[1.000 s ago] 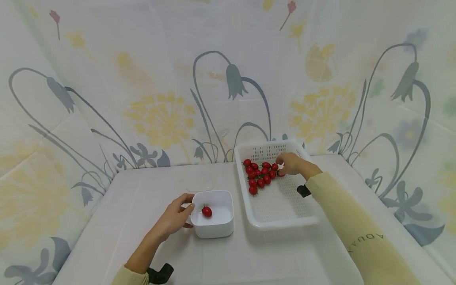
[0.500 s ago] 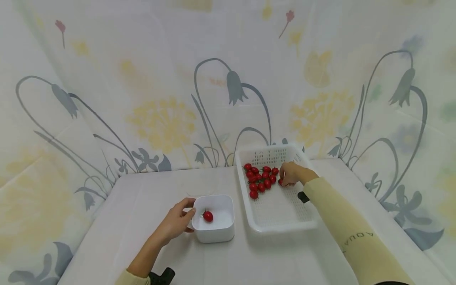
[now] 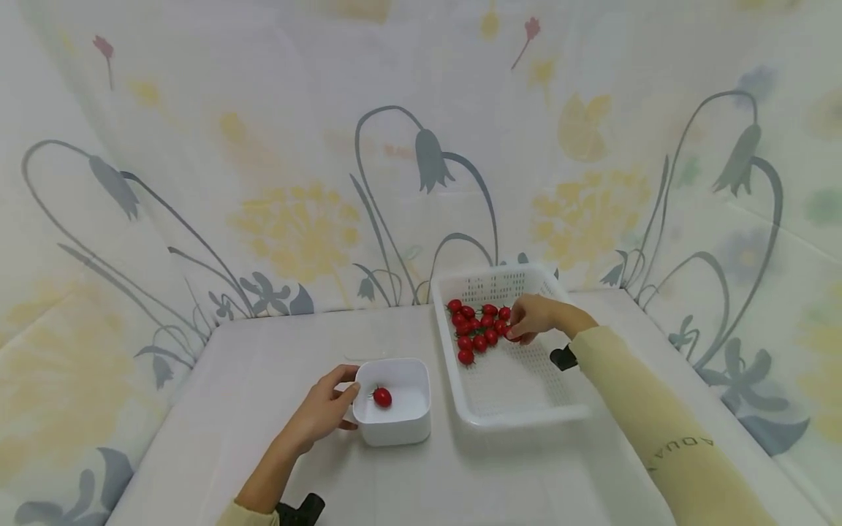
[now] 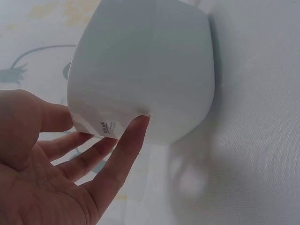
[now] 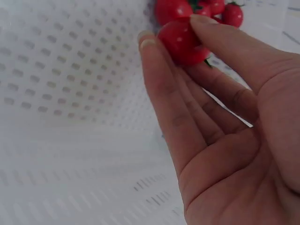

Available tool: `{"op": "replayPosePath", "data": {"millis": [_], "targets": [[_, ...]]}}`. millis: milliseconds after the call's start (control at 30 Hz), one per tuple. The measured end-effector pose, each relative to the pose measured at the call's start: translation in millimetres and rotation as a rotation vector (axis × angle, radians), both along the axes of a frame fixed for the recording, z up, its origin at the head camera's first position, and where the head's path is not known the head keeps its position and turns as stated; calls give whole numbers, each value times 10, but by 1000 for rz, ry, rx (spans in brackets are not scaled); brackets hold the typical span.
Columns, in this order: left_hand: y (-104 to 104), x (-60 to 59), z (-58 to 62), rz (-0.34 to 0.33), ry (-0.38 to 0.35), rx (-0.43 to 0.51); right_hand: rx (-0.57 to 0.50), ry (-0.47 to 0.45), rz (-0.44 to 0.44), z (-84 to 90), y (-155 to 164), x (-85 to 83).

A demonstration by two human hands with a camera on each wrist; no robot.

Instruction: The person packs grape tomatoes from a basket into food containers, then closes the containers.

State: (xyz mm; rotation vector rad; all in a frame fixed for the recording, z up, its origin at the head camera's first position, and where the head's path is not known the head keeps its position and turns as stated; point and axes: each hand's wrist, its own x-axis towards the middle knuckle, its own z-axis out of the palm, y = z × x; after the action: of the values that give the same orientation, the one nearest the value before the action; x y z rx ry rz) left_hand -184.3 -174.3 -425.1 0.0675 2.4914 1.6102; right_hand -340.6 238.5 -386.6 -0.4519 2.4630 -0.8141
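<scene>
My left hand (image 3: pixel 322 409) holds the white square container (image 3: pixel 395 432) at its left side, the thumb at the rim. In the left wrist view, fingertips (image 4: pixel 140 123) touch the container's wall (image 4: pixel 145 65). One cherry tomato (image 3: pixel 382 397) lies inside the container. Inside the white basket (image 3: pixel 520 418), my right hand (image 3: pixel 536 315) pinches another cherry tomato (image 5: pixel 183 41) between thumb and fingers. In the head view that tomato is mostly hidden by the hand. More cherry tomatoes (image 3: pixel 480 343) with green stems lie in a group just left of it.
The basket has perforated walls and stands right of the container on a white-covered table (image 3: pixel 395 489). A faint clear round lid-like thing (image 3: pixel 365 354) lies behind the container. A flower-printed cloth (image 3: pixel 296 146) hangs at the back.
The head view has tilted slightly. My right hand has shifted slightly within the basket, now at a tomato beside the group. My left hand stays at the container.
</scene>
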Motion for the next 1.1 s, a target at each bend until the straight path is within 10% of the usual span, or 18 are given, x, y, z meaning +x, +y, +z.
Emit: {"op": "replayPosePath", "data": {"millis": [1100], "targets": [[-4, -28, 35, -16, -16, -38, -319, -26, -69, 523, -494, 673]]}}
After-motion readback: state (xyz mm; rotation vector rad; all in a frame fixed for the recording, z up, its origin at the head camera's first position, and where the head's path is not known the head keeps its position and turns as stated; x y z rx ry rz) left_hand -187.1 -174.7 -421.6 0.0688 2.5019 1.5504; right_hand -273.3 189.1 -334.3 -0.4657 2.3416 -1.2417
